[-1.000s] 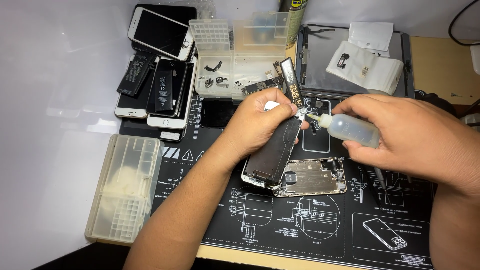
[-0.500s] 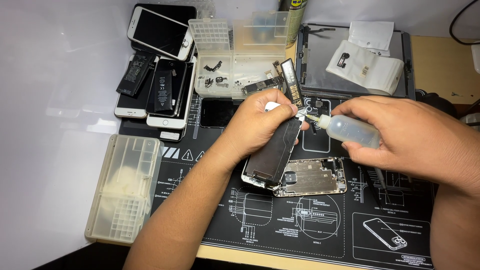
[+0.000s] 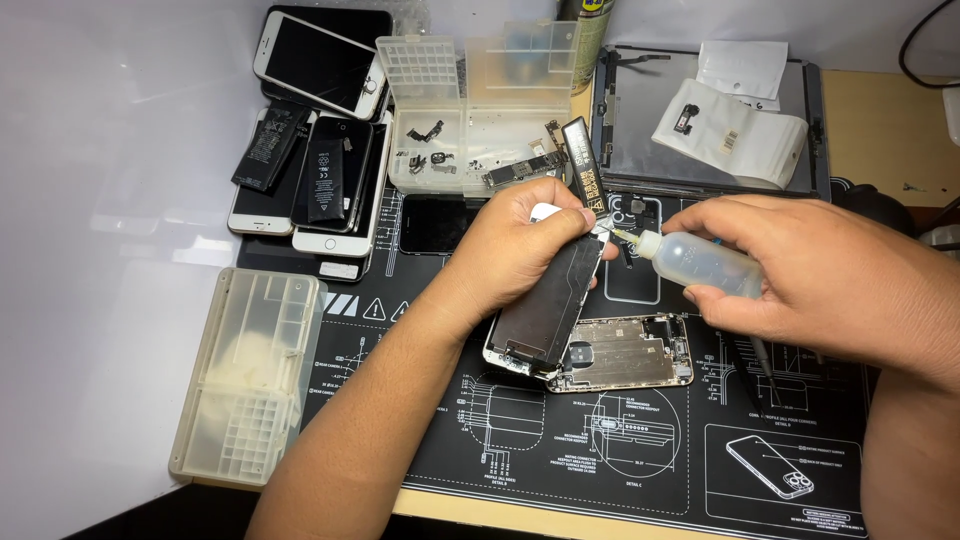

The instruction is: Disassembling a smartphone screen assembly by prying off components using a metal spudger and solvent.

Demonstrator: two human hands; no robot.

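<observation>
Left hand (image 3: 520, 250): grasping the lifted screen (image 3: 550, 310) of an opened phone, holding it tilted up from its hinge edge; thumb and fingers closed over the top end. Right hand (image 3: 830, 275): clenched round a small clear bottle (image 3: 700, 265), nozzle tip touching the screen's upper edge, just beside the left fingertips. Phone body (image 3: 625, 352): lying flat on the mat (image 3: 640, 460), innards exposed, touching the screen's lower edge. Step in hand, by the look of it: putting liquid from the nozzle on the top end of the screen; the next move would call for a steady left grip and a light squeeze, so the liquid stays off the open body below. Left of the mat, on the worktop (image 3: 110, 250): a closed clear parts box (image 3: 250, 385). Farther: stacked phones (image 3: 320, 60) with two loose batteries (image 3: 300, 165) on them; an open parts tray (image 3: 480, 110) with small components; at far right a tablet (image 3: 700, 110) carrying white pouches (image 3: 735, 125).
</observation>
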